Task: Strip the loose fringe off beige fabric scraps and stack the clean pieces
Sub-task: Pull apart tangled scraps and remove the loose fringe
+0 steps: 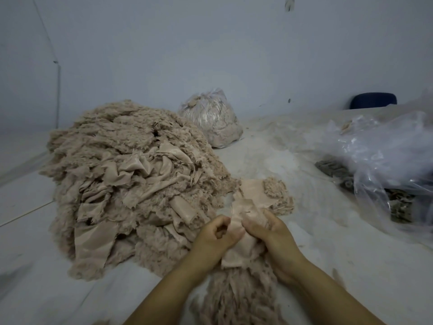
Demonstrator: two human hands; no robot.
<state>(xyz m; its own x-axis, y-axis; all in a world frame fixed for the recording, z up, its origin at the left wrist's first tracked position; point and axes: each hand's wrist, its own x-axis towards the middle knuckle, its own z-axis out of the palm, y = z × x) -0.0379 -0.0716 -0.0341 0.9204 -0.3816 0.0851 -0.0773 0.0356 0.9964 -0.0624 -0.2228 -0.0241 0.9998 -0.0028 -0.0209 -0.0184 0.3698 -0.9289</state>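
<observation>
Centrally, scrap: a beige scrap [241, 233] is held low in the view, between both hands, just in front of the big heap.
Left hand: the left hand [216, 235] is curled, its fingertips pinching the scrap's left edge, seemingly to pluck at loose threads there.
Right hand: the right hand [269, 233] grips the scrap's other side, fingers curled round the cloth; this likely anchors the piece so that the pull from the left meets resistance.
Fringe: a fluffy fringe [241, 296] hangs from the scrap toward the person, between the forearms; it appears not yet stripped.
Stack: a few smooth-faced pieces [264, 193] lie just beyond the hands, probably the clean stack, kept within easy reach; one fuzzy bit sits on top.
Heap: a large heap [121, 179] of beige scraps fills the left, smooth strips showing among shaggy ones; it seems to be the unsorted supply, set beside the left hand for quick picking.
Far bag: a tied clear bag [212, 120] of beige material stands behind the heap, near the wall.
Near bag: a loose clear bag [386, 151] lies at the right, with darker cloth [335, 168] partly under it.
Floor: the pale floor [35, 254] carries everything, dusted with lint around the work area.
Stage: stripping of the present piece is judged under way, with much of the heap left.
</observation>
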